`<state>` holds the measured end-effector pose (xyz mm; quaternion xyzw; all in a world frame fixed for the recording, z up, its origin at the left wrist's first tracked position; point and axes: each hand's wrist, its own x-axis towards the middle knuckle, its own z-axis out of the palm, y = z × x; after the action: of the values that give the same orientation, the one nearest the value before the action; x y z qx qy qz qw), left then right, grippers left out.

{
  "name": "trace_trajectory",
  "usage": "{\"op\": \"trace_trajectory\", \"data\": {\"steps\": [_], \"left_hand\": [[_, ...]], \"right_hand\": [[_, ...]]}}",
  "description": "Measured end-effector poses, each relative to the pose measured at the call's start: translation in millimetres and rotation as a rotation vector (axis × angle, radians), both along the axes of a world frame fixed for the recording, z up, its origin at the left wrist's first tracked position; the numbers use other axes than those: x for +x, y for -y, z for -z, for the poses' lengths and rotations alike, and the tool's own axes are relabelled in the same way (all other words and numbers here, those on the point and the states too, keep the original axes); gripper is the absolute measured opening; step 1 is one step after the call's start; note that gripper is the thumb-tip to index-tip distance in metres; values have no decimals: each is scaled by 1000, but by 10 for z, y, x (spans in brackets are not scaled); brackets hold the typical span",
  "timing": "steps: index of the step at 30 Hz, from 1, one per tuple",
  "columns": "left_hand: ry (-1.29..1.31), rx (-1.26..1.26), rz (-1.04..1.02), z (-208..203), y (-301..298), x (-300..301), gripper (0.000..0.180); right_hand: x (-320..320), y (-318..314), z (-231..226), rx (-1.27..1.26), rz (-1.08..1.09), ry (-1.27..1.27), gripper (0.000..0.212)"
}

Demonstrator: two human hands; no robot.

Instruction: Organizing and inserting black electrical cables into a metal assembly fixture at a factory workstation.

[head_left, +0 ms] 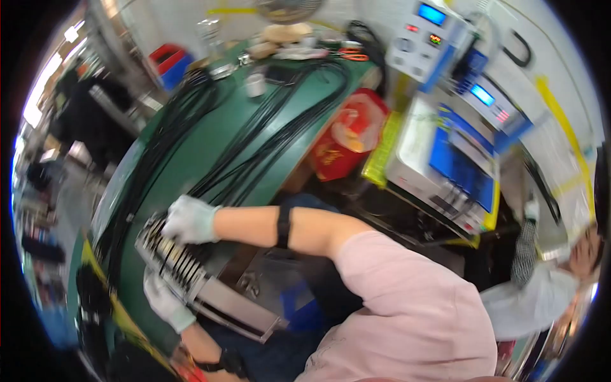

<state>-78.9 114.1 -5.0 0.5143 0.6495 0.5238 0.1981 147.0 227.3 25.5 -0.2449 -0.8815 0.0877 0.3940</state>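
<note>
A long metal fixture (237, 308) with a row of dark slots lies at a slant on the near part of the green table (172, 178). My left hand (167, 300), in a white glove, grips the fixture's left side, its fingers partly hidden against the edge. At the fixture's far end my right hand (192, 219), gloved too, is closed with bent fingertips. What it pinches there is hidden and blurred. Just beyond this hand, several thin black cables (254, 143) run away across the table. A second bundle of black cables (156, 149) runs along the left edge.
A white cup (255, 85), a clear bottle (217, 60) and orange-handled scissors (354, 54) stand or lie at the back. A red bag (351, 134) hangs by the right edge. White-and-blue machines (445, 169) fill the right side. Another person (538, 293) sits at far right.
</note>
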Motion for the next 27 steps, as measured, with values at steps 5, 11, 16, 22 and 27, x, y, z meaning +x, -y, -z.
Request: {"op": "trace_trajectory", "data": {"steps": [5,11,16,22,27], "left_hand": [[-82,-39,43,-201,-50,217,33],[-587,-49,-45,-335,109,39,26],[385,-60,17,360,18,-310,29],[-141,-25,-79,-304,110,247,24],[-281,-27,-115,-217,41,196,21]], "right_hand": [[119,19,-20,-63,28,162,15],[-8,229,-127,1,-68,119,12],[136,223,-220,30,-11,76,11],[245,136,-241,-32,-22,93,14],[222,100,-233,-63,34,164,16]]}}
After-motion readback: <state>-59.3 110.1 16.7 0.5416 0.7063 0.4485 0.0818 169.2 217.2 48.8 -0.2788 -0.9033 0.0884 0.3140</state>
